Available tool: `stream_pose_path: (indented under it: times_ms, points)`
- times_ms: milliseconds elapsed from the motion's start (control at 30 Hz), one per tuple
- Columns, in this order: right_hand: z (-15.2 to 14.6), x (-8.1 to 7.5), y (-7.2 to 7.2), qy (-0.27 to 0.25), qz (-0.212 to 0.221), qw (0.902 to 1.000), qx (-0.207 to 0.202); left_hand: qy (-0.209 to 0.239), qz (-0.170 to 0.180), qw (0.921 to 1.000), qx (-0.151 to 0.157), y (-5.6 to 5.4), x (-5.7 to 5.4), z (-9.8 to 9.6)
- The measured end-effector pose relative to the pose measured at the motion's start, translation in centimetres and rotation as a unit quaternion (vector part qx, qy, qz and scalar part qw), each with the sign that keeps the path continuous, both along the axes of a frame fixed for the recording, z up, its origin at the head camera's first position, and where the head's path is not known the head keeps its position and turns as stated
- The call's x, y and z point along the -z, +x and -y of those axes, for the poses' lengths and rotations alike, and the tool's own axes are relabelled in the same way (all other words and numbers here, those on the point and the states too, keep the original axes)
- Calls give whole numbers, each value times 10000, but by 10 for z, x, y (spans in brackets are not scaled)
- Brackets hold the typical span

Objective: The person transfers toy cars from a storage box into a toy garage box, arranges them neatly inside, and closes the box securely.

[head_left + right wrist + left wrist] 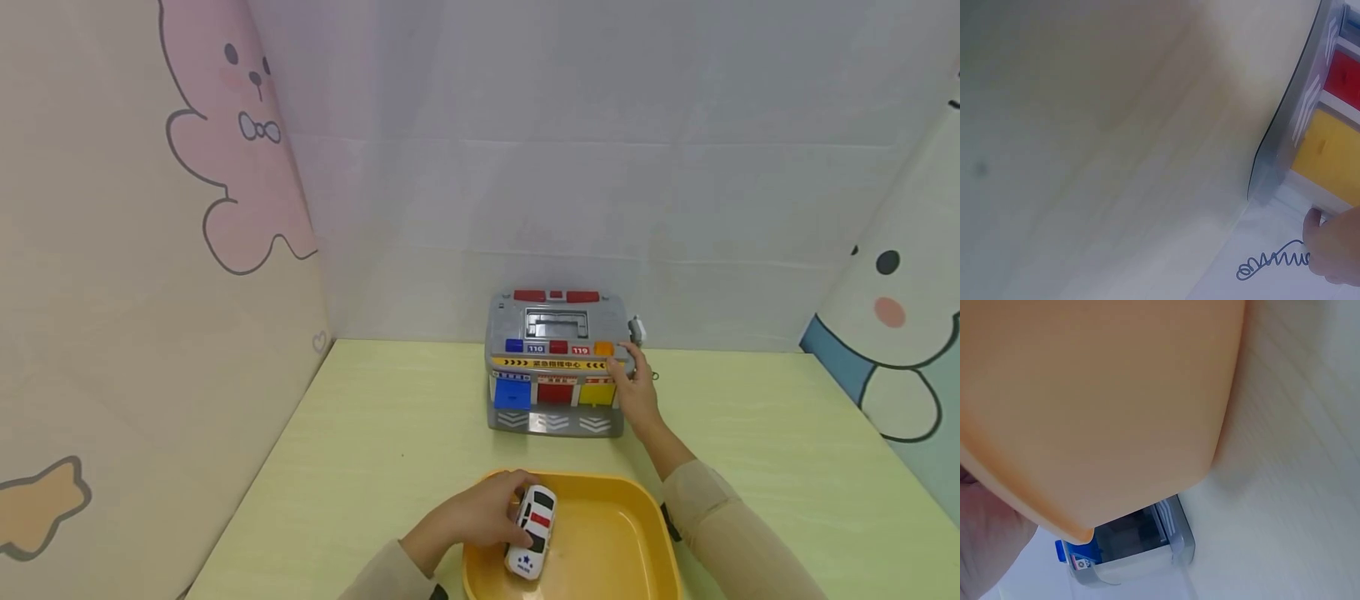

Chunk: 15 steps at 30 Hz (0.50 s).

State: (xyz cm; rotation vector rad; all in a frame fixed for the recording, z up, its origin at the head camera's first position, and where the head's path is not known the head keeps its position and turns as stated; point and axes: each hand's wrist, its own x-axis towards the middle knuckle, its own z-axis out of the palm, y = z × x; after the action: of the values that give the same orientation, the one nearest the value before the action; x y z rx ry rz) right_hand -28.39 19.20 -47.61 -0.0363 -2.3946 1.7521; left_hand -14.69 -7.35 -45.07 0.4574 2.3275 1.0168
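My left hand (491, 510) grips a white toy police car (531, 533) over the left side of the yellow tray (660, 533). Fingers and thumb lie across the car's side and roof, with its red light bar showing. At the front right corner of a grey toy emergency garage (555, 421), my right hand (637, 393) holds the roof edge, thumb on the front. The blue door (512, 395) is raised, with a dark bay behind it in the left wrist view. The red door (555, 393) and yellow door (597, 394) hang down in their frames.
The garage stands on the pale yellow-green table (390, 417), before the white back curtain (480, 208). A small grey-white part (637, 330) sticks out from its right side. In the right wrist view, a dark coiled cord (1269, 260) shows beside the garage.
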Motion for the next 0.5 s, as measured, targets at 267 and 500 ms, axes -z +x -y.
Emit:
stream_pose_path:
  times_ms: [267,500]
  points:
    - [0,1,0,-59,13,10000,7,88,243,9994,-223,2,-6,1]
    - [0,0,1,-83,55,9999,13,568,395,9973,-262,0,-12,6]
